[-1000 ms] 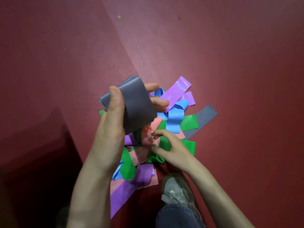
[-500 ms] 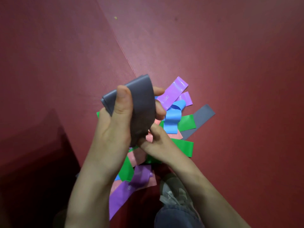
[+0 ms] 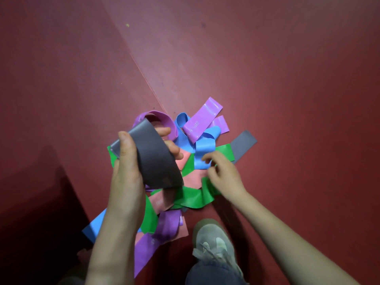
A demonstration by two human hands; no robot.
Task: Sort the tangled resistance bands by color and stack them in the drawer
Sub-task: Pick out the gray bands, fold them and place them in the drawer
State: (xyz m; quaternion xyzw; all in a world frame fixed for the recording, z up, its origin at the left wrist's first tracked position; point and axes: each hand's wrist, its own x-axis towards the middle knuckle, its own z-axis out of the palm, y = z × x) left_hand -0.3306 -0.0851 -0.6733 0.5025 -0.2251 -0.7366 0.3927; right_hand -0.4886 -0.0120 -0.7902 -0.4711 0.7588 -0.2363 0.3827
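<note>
The left hand (image 3: 127, 177) gripped a folded gray band (image 3: 154, 159), thumb on its near edge and fingers curled behind it, above the tangled pile of bands (image 3: 193, 179) on the red floor (image 3: 287, 79). The right hand (image 3: 225, 177), apart from the left, rested low on the pile, fingers curled by a blue band (image 3: 203, 149); whether it pinched anything I could not tell.

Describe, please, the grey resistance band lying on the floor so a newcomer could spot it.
Start at the tangled pile of coloured bands on the red floor. At its right edge a flat grey strip pokes out beside a green band. Unlike the grey band in the left hand, it lies untouched.
</note>
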